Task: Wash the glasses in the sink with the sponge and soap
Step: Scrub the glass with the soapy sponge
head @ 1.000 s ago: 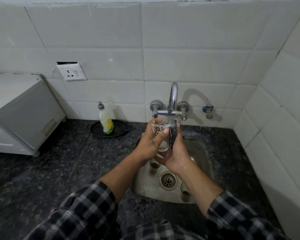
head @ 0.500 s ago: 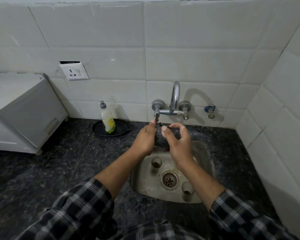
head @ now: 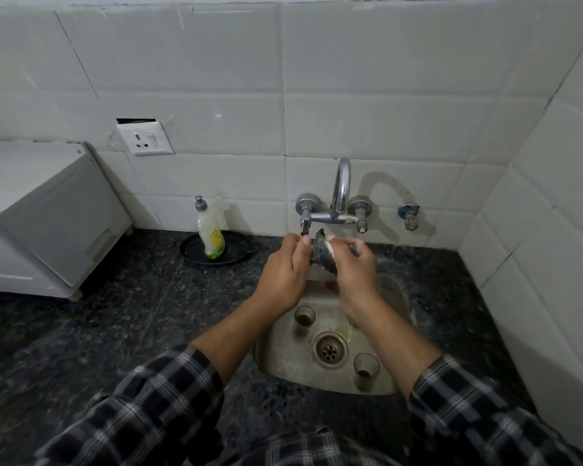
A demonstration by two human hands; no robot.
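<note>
My left hand (head: pixel 285 275) and right hand (head: pixel 354 274) close together round the dark sponge (head: pixel 322 252), above the sink (head: pixel 396 297) and under the tap (head: pixel 340 193).

Two glasses (head: pixel 304 319) (head: pixel 366 370) stand upright in the basin either side of the drain (head: pixel 330 349); soap bottle (head: pixel 210 232) on the speckled dark counter (head: pixel 115 317), tiled walls close behind and right.

Black-and-white plaid sleeves (head: pixel 155 408), speckled counter (head: pixel 98 331)
</note>
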